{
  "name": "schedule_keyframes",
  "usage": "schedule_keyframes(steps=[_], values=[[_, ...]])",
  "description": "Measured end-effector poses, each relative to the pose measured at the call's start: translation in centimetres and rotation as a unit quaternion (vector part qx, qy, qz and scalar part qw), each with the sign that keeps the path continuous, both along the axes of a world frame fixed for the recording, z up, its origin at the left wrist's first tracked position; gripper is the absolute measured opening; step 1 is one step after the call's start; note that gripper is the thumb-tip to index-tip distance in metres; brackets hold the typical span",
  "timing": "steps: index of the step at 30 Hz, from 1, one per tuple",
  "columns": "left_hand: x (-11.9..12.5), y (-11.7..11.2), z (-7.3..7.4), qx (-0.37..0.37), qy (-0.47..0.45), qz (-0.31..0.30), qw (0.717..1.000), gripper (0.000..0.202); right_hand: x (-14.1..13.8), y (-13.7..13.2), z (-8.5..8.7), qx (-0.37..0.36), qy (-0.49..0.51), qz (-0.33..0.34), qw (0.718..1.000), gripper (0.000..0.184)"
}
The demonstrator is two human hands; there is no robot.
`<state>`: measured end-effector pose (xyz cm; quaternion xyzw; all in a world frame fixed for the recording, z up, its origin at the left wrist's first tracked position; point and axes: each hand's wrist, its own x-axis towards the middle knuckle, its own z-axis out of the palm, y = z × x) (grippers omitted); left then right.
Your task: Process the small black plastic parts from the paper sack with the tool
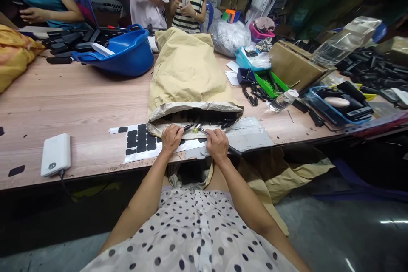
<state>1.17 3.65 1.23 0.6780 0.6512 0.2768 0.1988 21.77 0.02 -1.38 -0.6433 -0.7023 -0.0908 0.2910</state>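
Observation:
A paper sack lies on the table with its mouth facing me and dark pieces inside. At the left of the mouth, my left hand is closed on a slim black piece. My right hand, closed too, grips what looks like a small hammer; its metallic and yellowish head is by the black piece. The dark handle end sticks out past my right palm. Under my hands lie a white sheet with black stickers and a grey taped board.
A white power bank with a cable lies left. Behind are a blue basin and black parts. At right stand a green tray, a bottle and a blue basket. Several people are across the table.

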Motion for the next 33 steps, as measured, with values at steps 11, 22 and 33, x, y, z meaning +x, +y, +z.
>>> schedule_keyframes(steps=[11,22,33], values=[[-0.3,-8.8,2.5,-0.037,-0.108,-0.21,0.971,0.025,-0.2,0.0,0.2,-0.007,0.005,0.004,1.0,0.03],[2.2,-11.7,-1.9,-0.233,0.078,-0.169,0.955,0.019,-0.5,0.2,0.2,-0.015,0.039,0.004,0.999,0.031],[1.9,0.2,5.2,-0.058,0.039,0.127,0.989,0.025,-0.4,-0.1,0.2,-0.006,0.036,0.007,0.999,0.029]])
